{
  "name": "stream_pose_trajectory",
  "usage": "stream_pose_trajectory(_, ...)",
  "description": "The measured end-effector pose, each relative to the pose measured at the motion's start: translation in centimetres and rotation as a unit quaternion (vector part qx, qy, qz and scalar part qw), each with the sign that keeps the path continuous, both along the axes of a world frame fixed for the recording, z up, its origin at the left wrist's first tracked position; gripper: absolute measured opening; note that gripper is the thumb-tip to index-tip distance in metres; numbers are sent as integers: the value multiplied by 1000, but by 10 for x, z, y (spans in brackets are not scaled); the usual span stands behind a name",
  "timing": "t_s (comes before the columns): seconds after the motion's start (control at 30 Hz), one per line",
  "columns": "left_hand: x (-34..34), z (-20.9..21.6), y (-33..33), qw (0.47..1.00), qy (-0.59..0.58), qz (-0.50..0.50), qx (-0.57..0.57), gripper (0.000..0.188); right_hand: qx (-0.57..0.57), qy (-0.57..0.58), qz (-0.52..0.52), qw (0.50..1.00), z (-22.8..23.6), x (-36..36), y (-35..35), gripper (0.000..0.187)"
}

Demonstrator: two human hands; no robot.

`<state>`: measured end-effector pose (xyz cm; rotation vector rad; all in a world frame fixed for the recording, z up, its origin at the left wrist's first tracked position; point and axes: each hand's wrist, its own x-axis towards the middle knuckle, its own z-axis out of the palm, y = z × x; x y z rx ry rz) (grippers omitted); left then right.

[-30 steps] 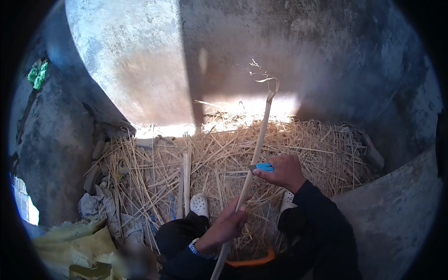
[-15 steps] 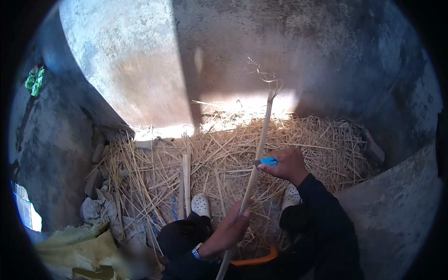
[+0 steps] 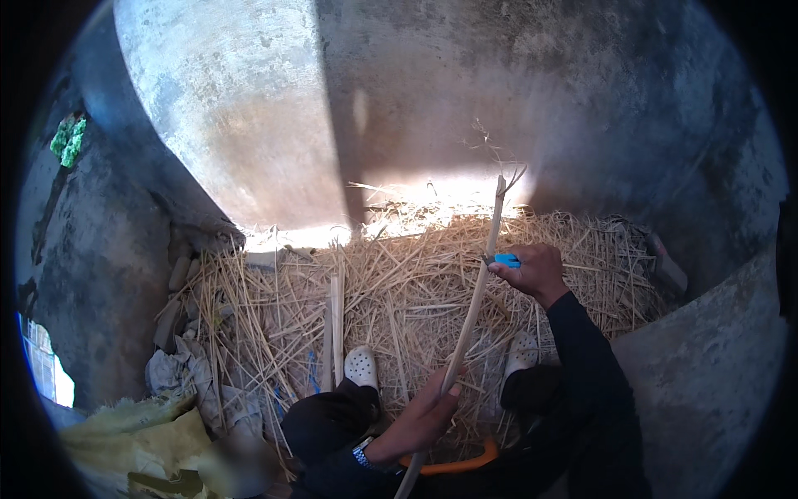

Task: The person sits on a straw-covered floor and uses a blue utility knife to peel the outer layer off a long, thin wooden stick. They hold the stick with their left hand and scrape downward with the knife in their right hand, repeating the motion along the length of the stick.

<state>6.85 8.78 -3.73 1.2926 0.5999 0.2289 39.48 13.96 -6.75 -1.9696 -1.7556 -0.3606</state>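
Note:
A long pale stick (image 3: pixel 471 320) slants up and away from me, with thin curled fibres at its far tip. My left hand (image 3: pixel 421 417) is wrapped round its lower part, a metal-banded watch (image 3: pixel 362 452) on the wrist. Farther up, my right hand (image 3: pixel 534 270) grips a small blue-handled knife (image 3: pixel 506 261), whose dark blade end touches the side of the stick. The stick's near end runs down past my left hand to the lower edge of the picture.
Straw and shavings (image 3: pixel 416 291) cover the floor around my pale perforated clogs (image 3: pixel 361 367). Two flat strips (image 3: pixel 337 324) lie left of centre. An orange curved handle (image 3: pixel 465 460) is between my legs. Yellowish sheeting (image 3: pixel 158 449) lies lower left. A concrete wall (image 3: pixel 432 91) stands ahead.
The knife and my right hand have moved slightly up and right in view, along with the stick's far end. My left hand also sits a little farther right, still holding the stick.

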Motion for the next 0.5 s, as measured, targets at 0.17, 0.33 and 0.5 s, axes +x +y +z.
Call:
stream_pose_trajectory(0.17, -1, 7, -2, 999, 15, -11, -27, 42, -6, -2, -1, 1000, -2, 13, 3, 69)
stream_pose_trajectory(0.33, 0, 15, -17, 996, 41, -61, -58, 43, -34, 28, -137, 990, -2, 45, 0, 70)
stream_pose_trajectory(0.5, 0, 1, -22, 995, 30, -67, -73, 43, -18, 28, -153, 988, -14, 67, -1, 73)
